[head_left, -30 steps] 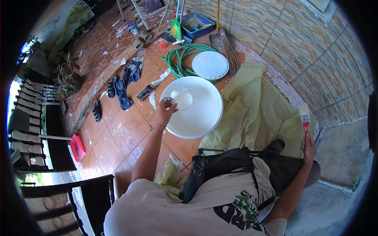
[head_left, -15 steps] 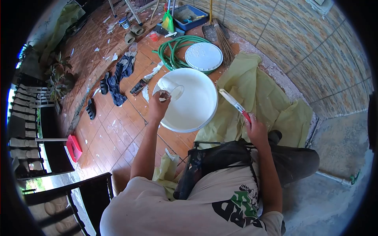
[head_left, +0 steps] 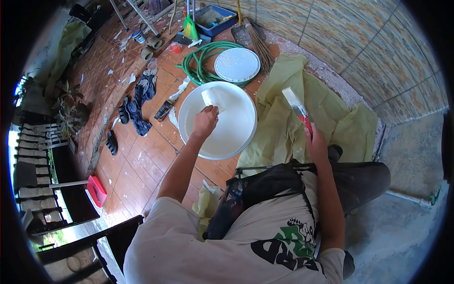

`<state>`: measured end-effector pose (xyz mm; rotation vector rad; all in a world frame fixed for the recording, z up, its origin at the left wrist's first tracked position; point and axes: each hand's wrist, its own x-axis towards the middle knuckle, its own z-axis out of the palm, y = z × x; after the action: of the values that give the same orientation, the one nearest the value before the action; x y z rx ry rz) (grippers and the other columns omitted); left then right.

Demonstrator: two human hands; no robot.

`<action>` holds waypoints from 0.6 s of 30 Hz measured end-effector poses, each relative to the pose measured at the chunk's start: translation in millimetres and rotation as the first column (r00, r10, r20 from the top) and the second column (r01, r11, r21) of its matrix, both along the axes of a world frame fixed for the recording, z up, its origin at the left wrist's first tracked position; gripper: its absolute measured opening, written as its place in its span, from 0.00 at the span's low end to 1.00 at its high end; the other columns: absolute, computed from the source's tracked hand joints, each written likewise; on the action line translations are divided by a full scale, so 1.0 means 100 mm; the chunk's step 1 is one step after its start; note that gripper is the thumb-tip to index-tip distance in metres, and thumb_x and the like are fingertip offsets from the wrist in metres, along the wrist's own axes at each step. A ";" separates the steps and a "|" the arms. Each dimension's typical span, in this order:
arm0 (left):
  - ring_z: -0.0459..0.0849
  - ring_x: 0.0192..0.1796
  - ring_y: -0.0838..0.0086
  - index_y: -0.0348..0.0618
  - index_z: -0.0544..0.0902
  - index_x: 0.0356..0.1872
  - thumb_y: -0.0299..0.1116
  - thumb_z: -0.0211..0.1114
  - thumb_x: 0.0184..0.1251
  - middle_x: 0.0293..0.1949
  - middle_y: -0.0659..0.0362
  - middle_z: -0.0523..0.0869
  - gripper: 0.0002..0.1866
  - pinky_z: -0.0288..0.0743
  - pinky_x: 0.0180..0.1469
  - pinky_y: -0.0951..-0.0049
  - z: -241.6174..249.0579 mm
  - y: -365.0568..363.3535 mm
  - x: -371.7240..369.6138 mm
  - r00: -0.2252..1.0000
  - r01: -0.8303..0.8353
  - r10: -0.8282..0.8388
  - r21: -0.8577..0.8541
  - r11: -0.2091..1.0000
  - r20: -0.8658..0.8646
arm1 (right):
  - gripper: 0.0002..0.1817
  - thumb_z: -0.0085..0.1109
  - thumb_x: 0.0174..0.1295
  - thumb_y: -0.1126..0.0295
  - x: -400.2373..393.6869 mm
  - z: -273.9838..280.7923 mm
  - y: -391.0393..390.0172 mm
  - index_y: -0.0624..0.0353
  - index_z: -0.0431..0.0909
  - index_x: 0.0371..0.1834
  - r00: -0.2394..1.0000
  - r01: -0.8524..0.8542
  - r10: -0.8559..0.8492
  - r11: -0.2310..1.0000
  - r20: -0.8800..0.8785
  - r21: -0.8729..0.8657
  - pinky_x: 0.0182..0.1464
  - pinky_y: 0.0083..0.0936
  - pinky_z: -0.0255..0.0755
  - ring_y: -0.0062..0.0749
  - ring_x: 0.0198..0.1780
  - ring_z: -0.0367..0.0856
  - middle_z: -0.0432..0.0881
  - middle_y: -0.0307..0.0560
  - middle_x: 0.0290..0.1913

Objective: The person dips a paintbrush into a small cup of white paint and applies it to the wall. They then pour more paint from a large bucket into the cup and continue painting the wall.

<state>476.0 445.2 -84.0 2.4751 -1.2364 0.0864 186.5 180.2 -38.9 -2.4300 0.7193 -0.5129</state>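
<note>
A large white bucket (head_left: pixel 187 124) of white paint (head_left: pixel 231 128) stands on the tiled floor in front of me. Over its mouth, my left hand (head_left: pixel 205 121) is closed around a small plastic cup (head_left: pixel 210 99), whose far side looks coated white. Most of the cup's near part is hidden by my fingers. To the right of the bucket, my right hand (head_left: pixel 318 143) grips a paintbrush (head_left: pixel 297 108) by its red handle, with the pale bristles pointing up and away. Below the brush lies a crumpled yellowish sheet (head_left: pixel 274 123).
Behind the bucket are a white lid (head_left: pixel 237 65) and a coiled green hose (head_left: pixel 196 59). A stick broom (head_left: pixel 258 45), a green brush (head_left: pixel 190 29) and a blue tray (head_left: pixel 228 25) sit by the tiled wall. Dark cloth (head_left: pixel 141 102) and sandals (head_left: pixel 111 142) lie left.
My left hand has moved right over the bucket, and the cup has turned so its white-coated side shows. The brush in my right hand has swung more upright and to the right.
</note>
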 end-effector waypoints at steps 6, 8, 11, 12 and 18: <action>0.81 0.36 0.60 0.43 0.74 0.29 0.24 0.62 0.49 0.30 0.56 0.79 0.06 0.77 0.36 0.61 -0.14 -0.03 0.05 0.995 0.076 -0.077 0.019 0.997 0.060 | 0.14 0.45 0.68 0.60 -0.01 0.01 0.00 0.58 0.71 0.46 0.999 0.012 -0.013 1.000 0.037 0.018 0.34 0.44 0.68 0.59 0.35 0.77 0.78 0.60 0.33; 0.81 0.36 0.60 0.43 0.74 0.29 0.24 0.61 0.49 0.30 0.56 0.79 0.06 0.77 0.36 0.60 -0.18 -0.03 0.06 0.994 0.089 -0.091 0.042 0.995 0.053 | 0.13 0.45 0.68 0.60 0.00 0.05 0.02 0.58 0.70 0.45 0.999 0.024 -0.025 0.999 0.029 0.048 0.34 0.45 0.67 0.59 0.35 0.77 0.78 0.61 0.32; 0.81 0.36 0.59 0.43 0.74 0.29 0.24 0.61 0.50 0.30 0.56 0.79 0.06 0.76 0.36 0.60 -0.23 -0.04 0.08 0.993 0.111 -0.113 0.084 0.990 0.022 | 0.13 0.45 0.68 0.60 -0.01 0.06 0.02 0.59 0.70 0.45 0.999 0.041 -0.041 0.999 0.035 0.014 0.34 0.46 0.67 0.59 0.34 0.76 0.77 0.61 0.31; 0.81 0.37 0.59 0.42 0.74 0.29 0.24 0.61 0.50 0.30 0.55 0.79 0.06 0.76 0.37 0.59 -0.25 -0.04 0.08 0.993 0.117 -0.117 0.103 0.988 -0.003 | 0.13 0.45 0.68 0.60 -0.02 0.05 0.02 0.59 0.70 0.45 0.998 0.047 -0.048 0.999 0.033 0.017 0.34 0.46 0.67 0.59 0.34 0.76 0.77 0.61 0.31; 0.81 0.38 0.57 0.41 0.76 0.30 0.23 0.62 0.51 0.32 0.53 0.80 0.06 0.76 0.41 0.59 -0.37 -0.06 0.14 0.991 0.129 -0.119 0.176 0.976 -0.068 | 0.15 0.44 0.69 0.59 -0.03 -0.03 -0.03 0.60 0.70 0.45 0.997 0.020 -0.020 1.000 0.071 -0.001 0.35 0.46 0.67 0.59 0.34 0.76 0.77 0.62 0.30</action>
<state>489.7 439.4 -121.2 2.5237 -1.4273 -0.1340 183.9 177.5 -41.4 -2.3957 0.7137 -0.6044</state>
